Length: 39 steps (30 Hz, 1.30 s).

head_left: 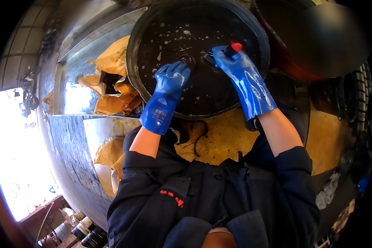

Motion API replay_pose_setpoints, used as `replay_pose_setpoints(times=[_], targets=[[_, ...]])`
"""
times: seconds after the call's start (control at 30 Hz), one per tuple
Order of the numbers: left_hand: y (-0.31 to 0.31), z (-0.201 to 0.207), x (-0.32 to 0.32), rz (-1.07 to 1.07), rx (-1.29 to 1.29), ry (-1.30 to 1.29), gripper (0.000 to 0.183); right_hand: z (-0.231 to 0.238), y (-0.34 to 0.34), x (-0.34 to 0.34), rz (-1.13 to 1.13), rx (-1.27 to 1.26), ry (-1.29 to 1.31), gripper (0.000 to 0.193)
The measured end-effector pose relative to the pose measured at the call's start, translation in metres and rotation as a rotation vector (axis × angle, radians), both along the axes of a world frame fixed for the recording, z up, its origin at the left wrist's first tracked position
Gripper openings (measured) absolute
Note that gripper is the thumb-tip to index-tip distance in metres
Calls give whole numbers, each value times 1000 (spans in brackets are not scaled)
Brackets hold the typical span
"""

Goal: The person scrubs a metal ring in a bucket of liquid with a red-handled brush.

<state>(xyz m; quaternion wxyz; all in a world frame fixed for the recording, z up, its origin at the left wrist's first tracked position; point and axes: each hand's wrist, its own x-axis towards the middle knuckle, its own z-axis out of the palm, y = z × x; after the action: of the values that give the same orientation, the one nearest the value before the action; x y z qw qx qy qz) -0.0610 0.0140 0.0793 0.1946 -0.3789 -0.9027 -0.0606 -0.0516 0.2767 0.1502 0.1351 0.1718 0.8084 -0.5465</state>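
Observation:
A large round black tub holds dark liquid with foam flecks on its surface. My right hand, in a long blue rubber glove, is closed round a tool with a red-and-black handle. The tool's dark working end points left, low over the liquid, and its kind is hard to make out. My left hand, gloved the same way, is at the liquid with its fingers curled. Just beyond those fingers a dark rounded shape shows faintly. Whatever the left hand may grip is hidden.
Torn brown paper sacks lie left of the tub, with another paper sack nearer me. A dark red drum stands close on the right. Yellowish-brown board covers the floor between my legs. Several containers stand at the lower left.

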Motion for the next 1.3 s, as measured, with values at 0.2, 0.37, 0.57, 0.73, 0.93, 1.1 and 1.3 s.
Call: replay_pose_setpoints(times=[0.2, 0.37, 0.57, 0.73, 0.93, 1.1, 1.3], targets=[[-41, 5, -6, 480, 480, -276, 26, -11, 12, -6, 8, 62, -30, 40], [-230, 63, -33, 756, 821, -338, 22, 21, -8, -1, 61, -19, -15, 43], [-219, 60, -49, 881, 346, -67, 48, 19, 17, 4, 1, 26, -47, 41], [-74, 34, -40, 621, 299, -696, 58, -9, 28, -2, -33, 1, -38, 44], [-21, -25, -39, 603, -332, -856, 79, 1, 16, -8, 44, -20, -20, 35], [-5, -70, -49, 532, -454, -1055, 56, -35, 32, -6, 31, -67, 77, 31], [8, -92, -42, 379, -700, -1085, 32, -28, 42, 0, -16, -113, 11, 29]])
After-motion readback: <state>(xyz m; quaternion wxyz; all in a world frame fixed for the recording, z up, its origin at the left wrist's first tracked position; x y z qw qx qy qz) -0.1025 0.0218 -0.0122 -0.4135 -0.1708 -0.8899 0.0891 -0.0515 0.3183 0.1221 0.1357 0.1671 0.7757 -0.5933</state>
